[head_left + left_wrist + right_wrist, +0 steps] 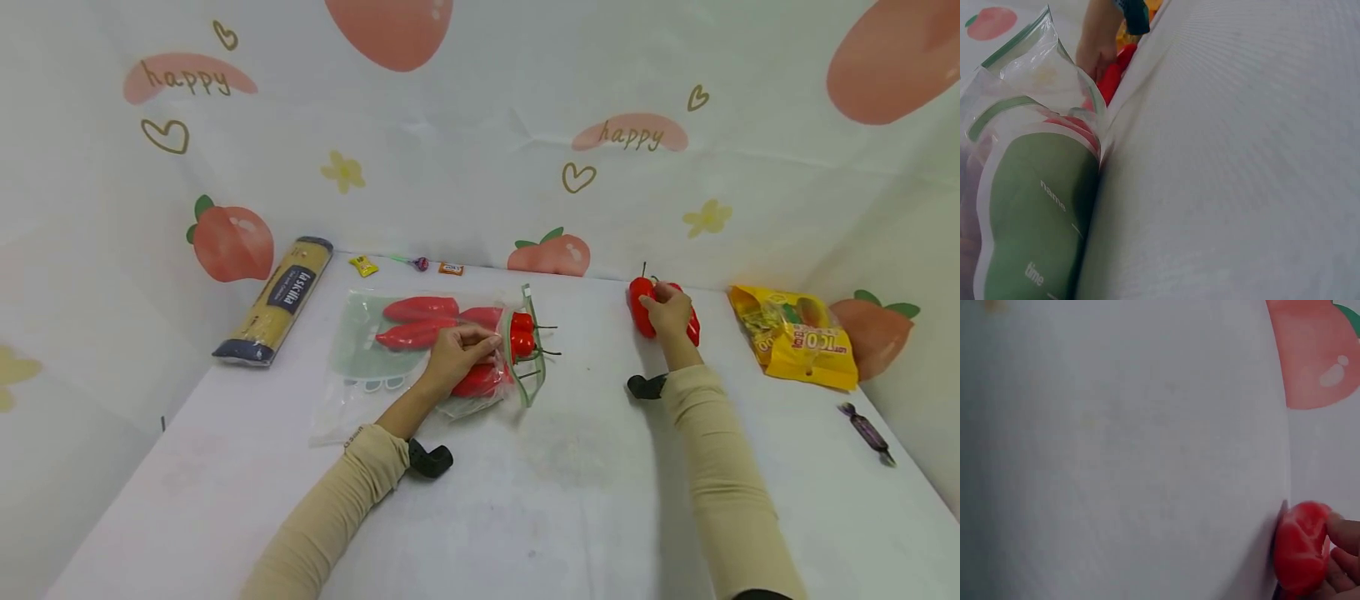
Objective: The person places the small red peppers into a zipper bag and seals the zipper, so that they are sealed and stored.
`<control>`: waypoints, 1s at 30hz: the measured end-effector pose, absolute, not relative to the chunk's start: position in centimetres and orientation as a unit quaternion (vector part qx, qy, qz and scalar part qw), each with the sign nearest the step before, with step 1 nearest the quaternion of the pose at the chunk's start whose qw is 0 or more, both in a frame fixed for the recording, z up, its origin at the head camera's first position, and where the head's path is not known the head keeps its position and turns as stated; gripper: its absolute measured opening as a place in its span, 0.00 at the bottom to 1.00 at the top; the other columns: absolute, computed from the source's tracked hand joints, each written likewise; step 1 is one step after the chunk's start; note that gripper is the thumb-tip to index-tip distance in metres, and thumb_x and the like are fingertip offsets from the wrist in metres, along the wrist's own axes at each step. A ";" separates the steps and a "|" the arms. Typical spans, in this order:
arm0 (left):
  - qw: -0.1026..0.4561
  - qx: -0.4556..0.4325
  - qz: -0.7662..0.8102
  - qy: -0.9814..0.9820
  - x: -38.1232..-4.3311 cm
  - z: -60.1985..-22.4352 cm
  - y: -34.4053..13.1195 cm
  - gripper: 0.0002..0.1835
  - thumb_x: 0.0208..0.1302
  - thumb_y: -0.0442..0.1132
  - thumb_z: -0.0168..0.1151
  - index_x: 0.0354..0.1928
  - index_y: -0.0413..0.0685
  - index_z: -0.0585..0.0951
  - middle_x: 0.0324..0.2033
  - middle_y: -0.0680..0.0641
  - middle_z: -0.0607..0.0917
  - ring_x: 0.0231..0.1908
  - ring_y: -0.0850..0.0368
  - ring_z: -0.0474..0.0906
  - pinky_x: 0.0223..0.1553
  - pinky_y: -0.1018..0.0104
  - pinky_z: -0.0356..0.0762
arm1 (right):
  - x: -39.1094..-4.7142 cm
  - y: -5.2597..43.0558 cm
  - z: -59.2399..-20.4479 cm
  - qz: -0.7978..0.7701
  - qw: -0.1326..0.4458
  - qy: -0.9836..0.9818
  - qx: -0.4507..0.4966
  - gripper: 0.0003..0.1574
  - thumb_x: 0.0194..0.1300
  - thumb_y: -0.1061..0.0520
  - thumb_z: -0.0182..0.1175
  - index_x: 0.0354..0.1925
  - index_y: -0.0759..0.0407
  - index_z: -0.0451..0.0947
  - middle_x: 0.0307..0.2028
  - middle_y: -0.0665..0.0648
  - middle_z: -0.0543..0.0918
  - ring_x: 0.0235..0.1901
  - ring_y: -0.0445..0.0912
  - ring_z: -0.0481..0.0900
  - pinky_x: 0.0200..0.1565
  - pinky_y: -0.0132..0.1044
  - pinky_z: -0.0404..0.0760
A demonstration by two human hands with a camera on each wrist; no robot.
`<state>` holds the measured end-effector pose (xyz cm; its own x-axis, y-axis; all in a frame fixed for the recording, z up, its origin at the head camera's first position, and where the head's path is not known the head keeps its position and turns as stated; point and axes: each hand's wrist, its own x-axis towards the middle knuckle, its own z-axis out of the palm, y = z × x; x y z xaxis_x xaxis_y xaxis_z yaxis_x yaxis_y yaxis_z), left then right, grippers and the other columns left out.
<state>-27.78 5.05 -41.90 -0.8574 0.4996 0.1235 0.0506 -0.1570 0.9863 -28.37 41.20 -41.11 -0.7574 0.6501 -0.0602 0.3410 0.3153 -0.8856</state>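
A clear zip bag with a green label panel lies on the table, several red chili peppers inside. Some pepper stems poke out through its green-edged mouth on the right. My left hand pinches the bag's upper layer close to that mouth. In the left wrist view the bag fills the left side, its label reading "name" and "time". Farther right, my right hand holds a red chili pepper between thumb and fingers. Red pepper surfaces show on both sides of that hand in the head view.
At the back left lies a spaghetti pack. Small candies and a lollipop lie along the back edge. On the right are a yellow snack bag and a purple-wrapped candy. A printed cloth wall stands behind the table.
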 end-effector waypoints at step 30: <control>0.153 0.218 0.723 0.638 -27.7 -41.8 5.2 0.15 0.61 0.35 0.59 0.43 0.26 0.78 0.25 0.57 0.83 0.26 0.65 0.80 0.35 0.73 0.82 | -26.2 31.7 -38.4 0.728 0.146 -0.634 -0.216 0.41 0.64 0.62 0.50 0.69 0.45 0.47 0.60 0.53 0.58 0.62 0.47 0.57 0.65 0.45 0.65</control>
